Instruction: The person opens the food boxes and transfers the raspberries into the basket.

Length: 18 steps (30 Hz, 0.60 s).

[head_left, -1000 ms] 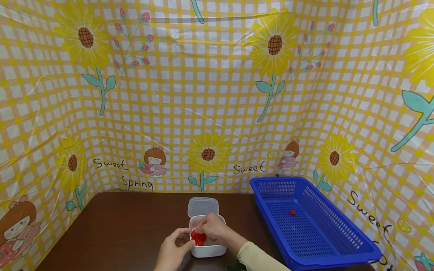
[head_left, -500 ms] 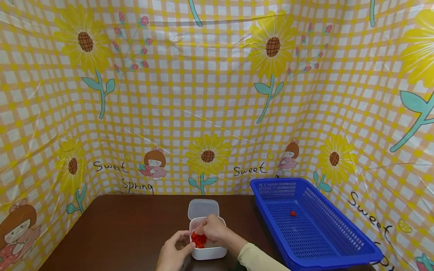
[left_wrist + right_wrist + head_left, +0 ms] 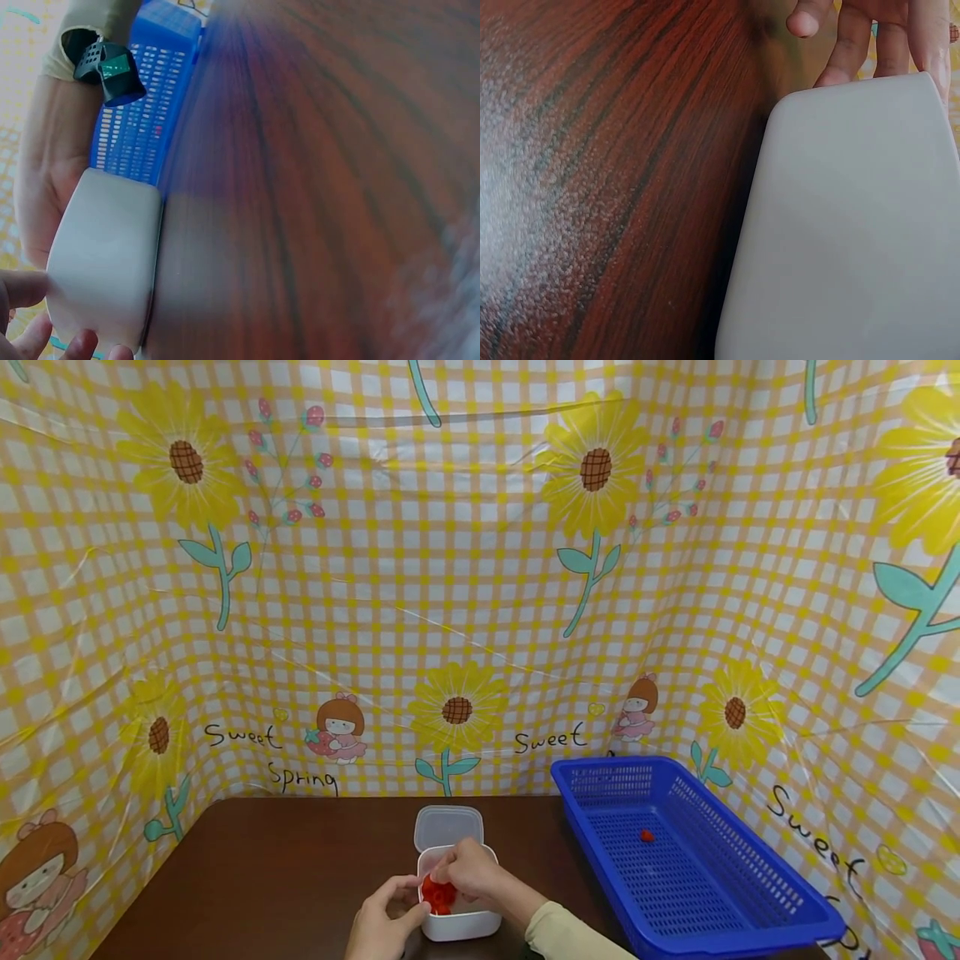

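Observation:
A white plastic box (image 3: 461, 928) stands uncovered on the table in the head view, with several small red pieces (image 3: 438, 895) at its left inside. My left hand (image 3: 381, 920) holds the box at its left side, thumb near the front corner and a finger farther back by the rim. In the left wrist view its fingertips (image 3: 81, 343) lie along the end wall of the box. My right hand (image 3: 471, 870) reaches over the right rim into the box, fingers bent down at the red pieces. Its fingertips are partly hidden, and I cannot tell whether they pinch a piece.
Behind the box lies a translucent lid (image 3: 448, 828). A blue plastic basket (image 3: 600, 868) stands at the right with one small red piece (image 3: 647, 836) in it. Patterned cloth (image 3: 480, 585) hangs around the dark brown table (image 3: 285, 868) at back and sides.
The right hand's fingers have shifted slightly among the red pieces inside the box. The left hand stays at the box's left side. The whole head view has moved a little.

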Each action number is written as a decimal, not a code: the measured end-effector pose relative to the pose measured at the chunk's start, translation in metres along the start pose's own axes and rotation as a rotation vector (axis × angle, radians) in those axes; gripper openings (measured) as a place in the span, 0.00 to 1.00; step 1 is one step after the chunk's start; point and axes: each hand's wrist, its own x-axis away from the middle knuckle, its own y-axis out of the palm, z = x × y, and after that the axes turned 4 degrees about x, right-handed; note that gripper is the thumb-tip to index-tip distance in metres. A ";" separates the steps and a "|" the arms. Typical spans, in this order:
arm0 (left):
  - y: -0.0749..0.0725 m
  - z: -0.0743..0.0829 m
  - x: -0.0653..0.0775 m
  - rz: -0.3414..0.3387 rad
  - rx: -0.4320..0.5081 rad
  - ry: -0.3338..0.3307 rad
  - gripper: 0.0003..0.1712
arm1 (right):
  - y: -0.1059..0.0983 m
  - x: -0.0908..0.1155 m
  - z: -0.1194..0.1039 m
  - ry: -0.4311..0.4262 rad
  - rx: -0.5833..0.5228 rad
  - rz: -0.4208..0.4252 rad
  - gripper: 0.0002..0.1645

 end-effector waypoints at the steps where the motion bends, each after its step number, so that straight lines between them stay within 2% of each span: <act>1: 0.000 0.000 0.000 0.000 0.001 -0.003 0.20 | 0.000 0.000 0.000 -0.002 0.001 0.000 0.06; 8: -0.002 0.002 0.000 -0.016 0.027 -0.027 0.21 | -0.004 0.001 -0.005 -0.005 0.014 -0.001 0.07; 18: -0.002 0.002 -0.001 -0.010 0.019 -0.012 0.20 | -0.019 0.003 -0.019 -0.006 0.045 0.009 0.07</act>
